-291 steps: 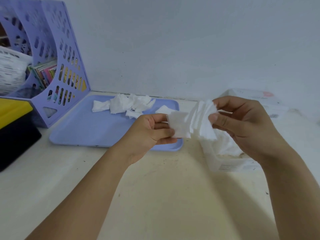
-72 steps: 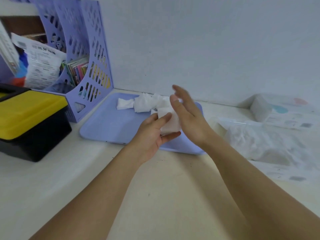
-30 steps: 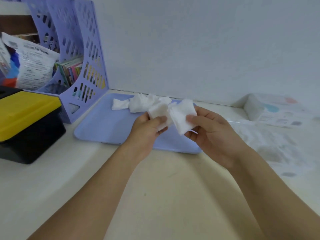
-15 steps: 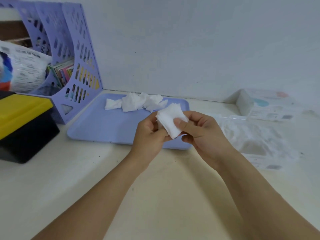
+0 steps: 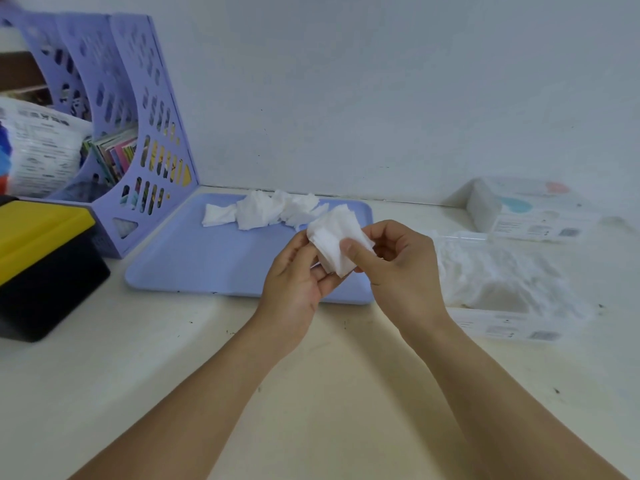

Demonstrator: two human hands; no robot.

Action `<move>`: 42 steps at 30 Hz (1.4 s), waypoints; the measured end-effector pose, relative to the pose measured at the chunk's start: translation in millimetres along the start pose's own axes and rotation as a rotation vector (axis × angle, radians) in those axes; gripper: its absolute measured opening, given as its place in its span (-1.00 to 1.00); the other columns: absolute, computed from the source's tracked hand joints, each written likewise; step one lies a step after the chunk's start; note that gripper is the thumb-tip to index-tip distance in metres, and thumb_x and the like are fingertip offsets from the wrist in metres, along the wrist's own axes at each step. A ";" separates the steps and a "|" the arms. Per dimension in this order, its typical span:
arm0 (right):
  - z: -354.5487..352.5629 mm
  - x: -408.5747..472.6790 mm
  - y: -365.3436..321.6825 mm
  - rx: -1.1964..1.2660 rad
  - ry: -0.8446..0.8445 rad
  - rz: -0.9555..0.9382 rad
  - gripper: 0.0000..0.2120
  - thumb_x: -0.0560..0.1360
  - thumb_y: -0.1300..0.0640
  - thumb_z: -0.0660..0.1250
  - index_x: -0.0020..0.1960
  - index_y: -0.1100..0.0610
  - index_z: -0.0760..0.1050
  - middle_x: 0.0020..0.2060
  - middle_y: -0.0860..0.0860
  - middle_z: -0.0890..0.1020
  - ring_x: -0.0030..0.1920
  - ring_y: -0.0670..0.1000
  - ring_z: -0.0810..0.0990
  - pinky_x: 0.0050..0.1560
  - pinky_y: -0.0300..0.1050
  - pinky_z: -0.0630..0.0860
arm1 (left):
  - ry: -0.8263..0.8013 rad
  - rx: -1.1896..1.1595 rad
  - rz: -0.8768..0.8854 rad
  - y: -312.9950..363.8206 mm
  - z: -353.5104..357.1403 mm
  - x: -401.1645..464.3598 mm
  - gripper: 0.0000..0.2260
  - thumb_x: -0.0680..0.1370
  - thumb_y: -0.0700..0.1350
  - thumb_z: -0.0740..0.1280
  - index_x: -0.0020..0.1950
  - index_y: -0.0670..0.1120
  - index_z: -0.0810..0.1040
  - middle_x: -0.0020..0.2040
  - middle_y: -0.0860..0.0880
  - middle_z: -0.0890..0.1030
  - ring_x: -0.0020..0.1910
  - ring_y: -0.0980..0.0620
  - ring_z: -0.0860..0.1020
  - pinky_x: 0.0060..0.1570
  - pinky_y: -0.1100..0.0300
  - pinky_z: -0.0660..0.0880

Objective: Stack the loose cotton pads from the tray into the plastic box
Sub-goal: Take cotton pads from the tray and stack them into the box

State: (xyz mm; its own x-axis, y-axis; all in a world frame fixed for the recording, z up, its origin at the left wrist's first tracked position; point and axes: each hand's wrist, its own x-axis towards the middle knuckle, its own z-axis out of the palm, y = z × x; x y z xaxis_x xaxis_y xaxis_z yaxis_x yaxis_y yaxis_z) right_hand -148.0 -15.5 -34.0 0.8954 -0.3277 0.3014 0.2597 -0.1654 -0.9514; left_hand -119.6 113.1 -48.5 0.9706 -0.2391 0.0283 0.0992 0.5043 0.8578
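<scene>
On the table (image 5: 104,393) before me the tray (image 5: 207,265) lies centre-left with loose pads (image 5: 263,211) along its far edge, the file rack (image 5: 131,140) to its left, the plastic box (image 5: 502,306) to its right.

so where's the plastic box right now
In the head view the plastic box sits on the table to the right, just right of the blue tray, beyond the right hand.

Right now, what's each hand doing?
Left hand: holding the pads.
Right hand: pinching the same pads.
</scene>
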 end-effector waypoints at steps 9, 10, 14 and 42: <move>-0.3 0.1 -0.5 -0.041 0.004 0.040 -0.94 0.46 0.18 0.51 -0.16 0.13 0.65 -0.30 0.05 0.69 -0.27 0.05 0.64 -0.21 -0.18 0.55 | 0.011 -0.095 -0.055 1.2 4.2 -2.4 -0.71 0.69 -0.21 0.16 0.37 -0.20 0.52 0.24 -0.20 0.65 0.23 -0.14 0.63 0.05 0.12 0.63; -0.5 0.6 0.8 -0.054 0.010 0.035 -0.93 0.45 0.18 0.52 -0.15 0.14 0.64 -0.30 0.08 0.68 -0.31 0.04 0.60 -0.24 -0.19 0.53 | 0.011 -0.119 -0.068 1.3 3.7 -1.9 -0.71 0.69 -0.19 0.16 0.37 -0.20 0.52 0.25 -0.21 0.64 0.24 -0.15 0.63 0.04 0.11 0.63; 0.8 -0.9 1.9 -0.069 0.027 -0.008 -0.85 0.40 0.21 0.56 -0.11 0.12 0.59 -0.26 0.03 0.67 -0.33 -0.09 0.56 -0.28 -0.27 0.49 | 0.009 -0.165 -0.098 2.1 4.0 -3.2 -0.64 0.65 -0.05 0.27 0.39 -0.20 0.49 0.27 -0.24 0.62 0.27 -0.16 0.61 0.11 0.08 0.62; 0.3 -2.4 1.1 -0.172 -0.014 -0.176 -0.80 0.38 0.20 0.59 -0.10 0.08 0.60 -0.21 -0.13 0.65 -0.24 -0.18 0.58 -0.23 -0.28 0.47 | -0.069 -0.135 -0.050 -0.9 -0.4 0.9 -0.65 0.67 -0.17 0.23 0.46 -0.20 0.39 0.28 -0.25 0.61 0.29 -0.18 0.60 0.18 0.08 0.60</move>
State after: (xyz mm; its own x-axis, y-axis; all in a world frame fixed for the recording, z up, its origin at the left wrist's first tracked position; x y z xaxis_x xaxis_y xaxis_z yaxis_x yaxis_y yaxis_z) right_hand -149.8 -14.6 -35.7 0.8470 -0.2669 0.4598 0.3481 -0.3752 -0.8591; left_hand -118.7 112.7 -49.4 0.9469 -0.3204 0.0266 0.1796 0.5961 0.7826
